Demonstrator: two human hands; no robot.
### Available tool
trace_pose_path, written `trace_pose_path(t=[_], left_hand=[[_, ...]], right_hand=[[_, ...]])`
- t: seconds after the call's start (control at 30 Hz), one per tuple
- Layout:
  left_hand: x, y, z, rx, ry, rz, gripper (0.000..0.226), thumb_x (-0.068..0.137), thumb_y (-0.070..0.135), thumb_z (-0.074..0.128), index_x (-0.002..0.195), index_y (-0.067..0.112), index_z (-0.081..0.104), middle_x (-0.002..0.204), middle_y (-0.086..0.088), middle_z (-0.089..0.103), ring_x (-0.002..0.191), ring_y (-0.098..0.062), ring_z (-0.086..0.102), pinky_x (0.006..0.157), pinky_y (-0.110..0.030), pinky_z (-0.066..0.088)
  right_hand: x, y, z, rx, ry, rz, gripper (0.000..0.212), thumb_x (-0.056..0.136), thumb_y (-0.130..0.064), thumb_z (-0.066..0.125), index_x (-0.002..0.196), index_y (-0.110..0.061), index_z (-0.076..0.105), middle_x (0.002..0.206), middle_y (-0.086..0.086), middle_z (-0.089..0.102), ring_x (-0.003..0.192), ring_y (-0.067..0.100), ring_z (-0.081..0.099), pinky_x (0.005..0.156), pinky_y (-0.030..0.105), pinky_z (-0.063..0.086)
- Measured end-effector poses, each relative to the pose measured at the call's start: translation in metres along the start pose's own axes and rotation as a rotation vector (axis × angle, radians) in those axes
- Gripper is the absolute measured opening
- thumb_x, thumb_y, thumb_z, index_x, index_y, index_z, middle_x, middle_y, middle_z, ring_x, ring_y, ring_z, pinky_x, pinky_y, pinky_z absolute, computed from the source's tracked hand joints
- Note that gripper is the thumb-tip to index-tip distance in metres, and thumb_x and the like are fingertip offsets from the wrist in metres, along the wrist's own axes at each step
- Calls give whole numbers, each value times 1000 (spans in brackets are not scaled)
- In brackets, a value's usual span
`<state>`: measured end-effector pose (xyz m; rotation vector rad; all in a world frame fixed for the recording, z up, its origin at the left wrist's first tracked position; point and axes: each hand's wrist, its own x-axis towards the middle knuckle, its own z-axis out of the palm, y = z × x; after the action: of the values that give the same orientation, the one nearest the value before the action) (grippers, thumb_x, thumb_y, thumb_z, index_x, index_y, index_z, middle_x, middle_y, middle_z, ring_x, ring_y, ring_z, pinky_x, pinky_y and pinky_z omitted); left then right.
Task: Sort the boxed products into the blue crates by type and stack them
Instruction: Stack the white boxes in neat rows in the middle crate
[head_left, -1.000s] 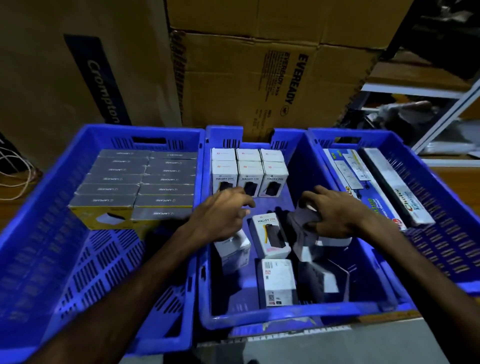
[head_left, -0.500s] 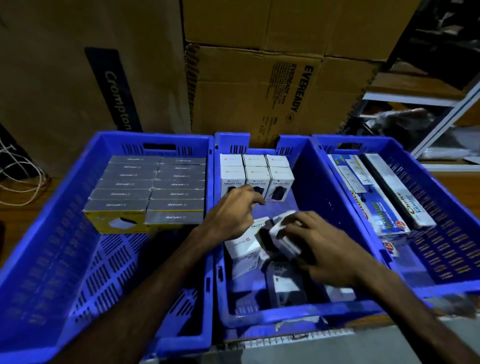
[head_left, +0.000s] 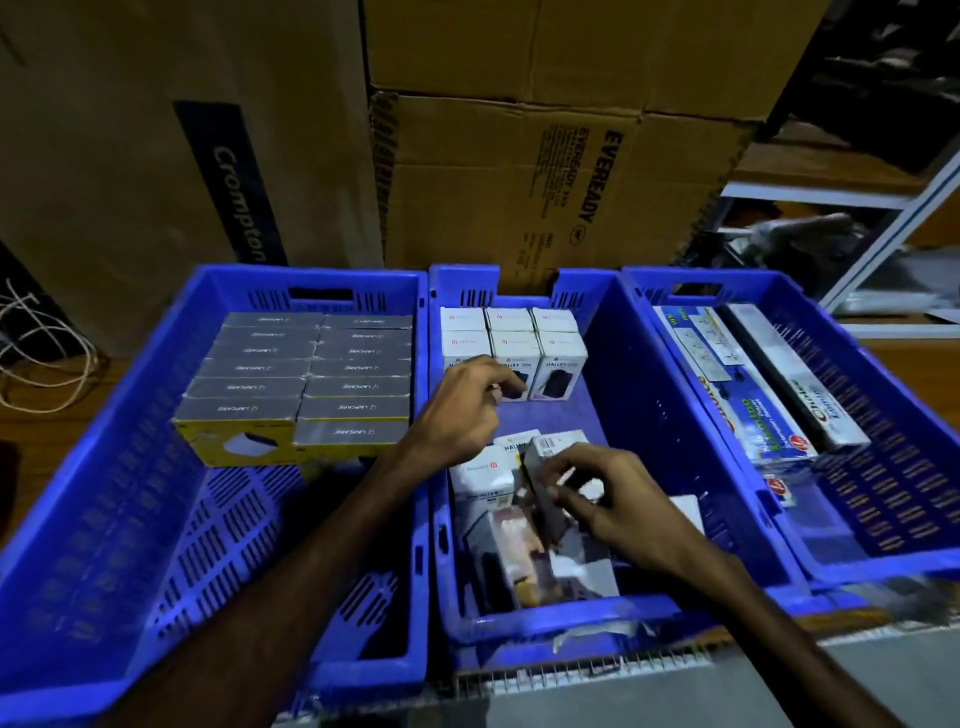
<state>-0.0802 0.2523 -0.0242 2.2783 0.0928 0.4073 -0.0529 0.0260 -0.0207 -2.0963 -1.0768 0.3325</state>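
Three blue crates stand side by side. The left crate holds two rows of grey-topped, yellow-sided boxes. In the middle crate, white power-bank boxes stand stacked at the far end, and loose white boxes lie jumbled near the front. My right hand is closed on one tilted white box above that pile. My left hand hovers just in front of the stack, fingers curled, nothing seen in it. The right crate holds long flat boxes.
Large brown cardboard cartons rise right behind the crates. White cable lies on the wooden surface at far left. A metal shelf frame stands at back right. The front half of the left crate shows bare slotted floor.
My right hand has shifted left and toward me, lifting a white box out of the loose pile and tilting it. My left hand stayed near the stacked white boxes.
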Motion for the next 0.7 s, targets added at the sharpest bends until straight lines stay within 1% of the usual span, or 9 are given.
trace_pose_path(t=[0.07,0.13,0.2,0.27,0.37,0.43,0.5,0.6,0.7], left_hand=[[2,1,2,-88,16,-102,50,83,-23,38,105,2,76,83,14,57,68,-2,56,51,-8,42],[3,0,3,-158,54,-173,45,90,-18,41,102,5,77,76,13,59,65,-9,59,52,-16,44],[5,-2,3,-207,78,-180,41,91,-15,46,98,9,78,78,10,64,70,-15,64,59,-24,51],[5,-4,1,-255,84,-182,41,91,-15,48,95,12,78,81,10,67,72,-14,64,63,-22,54],[6,-9,-1,-311,96,-204,44,91,-13,48,91,21,76,85,1,71,72,-17,66,71,-34,60],[5,-12,-3,-324,97,-222,43,92,-14,47,94,19,75,87,1,70,72,-15,66,72,-32,59],[6,-13,-3,-344,106,-225,40,95,-12,48,98,17,75,89,0,70,73,-14,68,75,-33,60],[6,-15,-5,-415,145,-246,31,98,0,54,102,21,76,91,3,73,77,-15,70,84,-45,63],[5,-12,-7,-371,230,-203,22,96,17,60,113,23,74,107,2,75,95,-17,71,89,-45,60]], right_hand=[[16,4,-1,-203,-16,-40,25,90,-17,65,110,-32,66,107,-14,66,96,6,66,72,30,53],[33,2,6,-407,-152,-40,43,86,-29,64,129,-35,57,127,-9,60,118,17,59,86,42,53],[52,-1,20,-592,-319,-31,64,81,-39,68,142,-32,48,140,-2,54,130,26,52,95,48,47],[67,-2,36,-721,-415,-34,71,78,-44,73,141,-26,46,136,3,52,123,32,54,93,52,44],[82,6,49,-780,-413,-27,65,76,-43,75,133,-22,50,125,4,53,113,33,58,89,52,42],[86,12,44,-714,-400,7,67,75,-46,76,133,-21,53,123,3,55,113,29,59,89,50,42],[86,15,29,-495,-341,60,76,73,-49,81,139,-24,53,127,0,59,108,22,63,90,48,51],[83,13,4,-167,-94,123,74,66,-55,89,130,-28,62,118,-10,68,94,10,66,84,38,57],[82,9,-8,-72,115,249,67,63,-66,85,119,-37,63,102,-13,70,87,7,67,78,32,56]])
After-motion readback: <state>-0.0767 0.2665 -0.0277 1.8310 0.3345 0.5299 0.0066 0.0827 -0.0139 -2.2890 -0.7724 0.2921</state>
